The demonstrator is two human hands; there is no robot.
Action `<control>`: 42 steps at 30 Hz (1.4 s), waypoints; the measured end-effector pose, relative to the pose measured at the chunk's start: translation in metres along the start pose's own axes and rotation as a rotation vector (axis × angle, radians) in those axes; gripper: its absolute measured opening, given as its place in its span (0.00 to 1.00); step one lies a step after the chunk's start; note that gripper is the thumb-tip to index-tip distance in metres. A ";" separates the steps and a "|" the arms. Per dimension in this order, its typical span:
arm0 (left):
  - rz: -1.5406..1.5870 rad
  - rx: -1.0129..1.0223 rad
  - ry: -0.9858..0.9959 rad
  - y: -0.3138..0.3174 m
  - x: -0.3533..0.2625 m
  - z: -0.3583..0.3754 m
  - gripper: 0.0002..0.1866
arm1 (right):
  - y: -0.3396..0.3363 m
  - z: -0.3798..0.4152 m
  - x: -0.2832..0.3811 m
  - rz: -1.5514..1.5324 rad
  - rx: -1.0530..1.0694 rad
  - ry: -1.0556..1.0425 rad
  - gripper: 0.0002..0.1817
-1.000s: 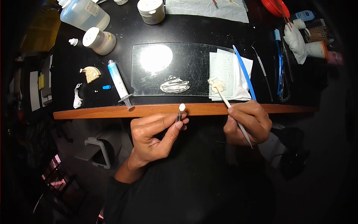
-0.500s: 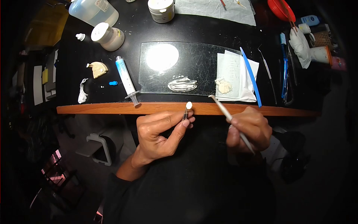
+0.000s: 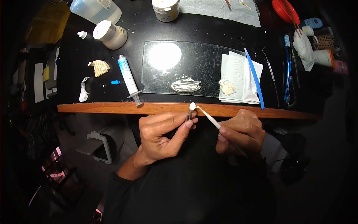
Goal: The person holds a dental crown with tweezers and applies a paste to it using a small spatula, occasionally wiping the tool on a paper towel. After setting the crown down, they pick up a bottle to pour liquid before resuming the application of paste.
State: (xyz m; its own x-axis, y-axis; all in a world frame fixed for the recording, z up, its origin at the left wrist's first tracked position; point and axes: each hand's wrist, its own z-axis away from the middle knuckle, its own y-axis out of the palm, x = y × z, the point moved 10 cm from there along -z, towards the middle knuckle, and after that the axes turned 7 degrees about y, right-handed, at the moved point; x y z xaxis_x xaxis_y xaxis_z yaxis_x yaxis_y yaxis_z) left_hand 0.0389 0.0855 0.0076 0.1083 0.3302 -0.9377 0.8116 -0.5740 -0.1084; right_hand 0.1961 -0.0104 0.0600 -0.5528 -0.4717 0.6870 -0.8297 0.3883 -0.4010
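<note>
My left hand [image 3: 162,132] pinches a small dark metal holder [image 3: 189,116] just in front of the table edge. At the holder's tip sits a small white, tooth-like piece [image 3: 192,106]. My right hand [image 3: 242,133] grips a white dental hand instrument [image 3: 212,120] like a pen. Its thin bent tip reaches the right side of the white piece and appears to touch it. Beyond the hands, a glass slab [image 3: 201,56] carries a smear of white paste [image 3: 186,85]. A mound of cream-coloured material [image 3: 227,87] lies on a paper pad [image 3: 233,67].
Left of the slab lie a paste syringe [image 3: 128,76], its blue cap [image 3: 115,82], a beige dental model [image 3: 100,68] and crumpled tissue [image 3: 84,90]. Jars [image 3: 110,35] and a large bottle [image 3: 97,11] stand behind. A blue strip [image 3: 254,78], a metal probe [image 3: 271,71] and a toothbrush [image 3: 288,67] lie right.
My right hand has moved left, bringing the instrument's tip from over the table edge to the white piece. My left hand keeps its pinch on the holder. The view has shifted slightly.
</note>
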 end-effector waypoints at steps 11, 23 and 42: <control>-0.003 0.004 -0.013 0.000 0.000 0.000 0.12 | 0.001 -0.002 -0.001 0.032 0.008 0.009 0.16; 0.017 0.011 -0.043 0.000 0.002 0.002 0.10 | 0.002 0.001 0.000 -0.005 0.002 0.013 0.16; 0.037 0.009 -0.040 0.001 0.002 0.001 0.11 | 0.002 -0.001 0.000 0.018 0.028 0.013 0.17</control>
State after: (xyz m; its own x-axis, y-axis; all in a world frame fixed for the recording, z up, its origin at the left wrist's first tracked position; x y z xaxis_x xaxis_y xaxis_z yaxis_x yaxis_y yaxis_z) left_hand 0.0394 0.0851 0.0056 0.1152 0.2784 -0.9535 0.8021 -0.5924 -0.0760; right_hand 0.1948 -0.0090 0.0594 -0.5669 -0.4546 0.6869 -0.8214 0.3748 -0.4299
